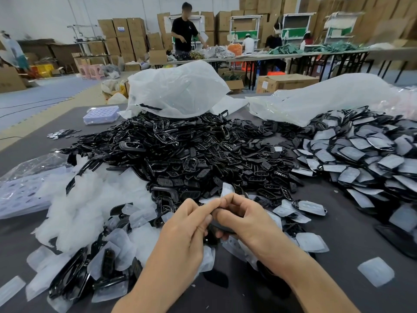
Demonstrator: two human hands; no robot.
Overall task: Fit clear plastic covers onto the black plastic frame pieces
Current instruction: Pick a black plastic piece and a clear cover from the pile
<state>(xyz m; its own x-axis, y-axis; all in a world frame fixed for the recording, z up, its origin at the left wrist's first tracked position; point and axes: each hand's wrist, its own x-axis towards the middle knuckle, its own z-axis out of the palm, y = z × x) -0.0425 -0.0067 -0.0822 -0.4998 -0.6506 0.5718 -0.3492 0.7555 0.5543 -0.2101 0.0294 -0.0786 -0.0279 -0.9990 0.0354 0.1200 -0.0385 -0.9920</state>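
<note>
**Here, cover meets frame**

Your left hand [180, 231] and right hand [246, 220] both curl their fingers round one black frame piece [220, 229], the clear cover [226, 190] poking up above the grip, probably to line up its edge. Just beyond the grip lies the loose black pile [191, 154]; finished pieces [361, 154] heap off to its right on the dark table [352, 240]. Cartons [126, 32] line the room.

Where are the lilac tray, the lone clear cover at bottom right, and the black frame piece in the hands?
lilac tray [100, 114]: head view, holed top face
lone clear cover [375, 274]: head view, middle
black frame piece [222, 229]: head view, exposed edge
</note>
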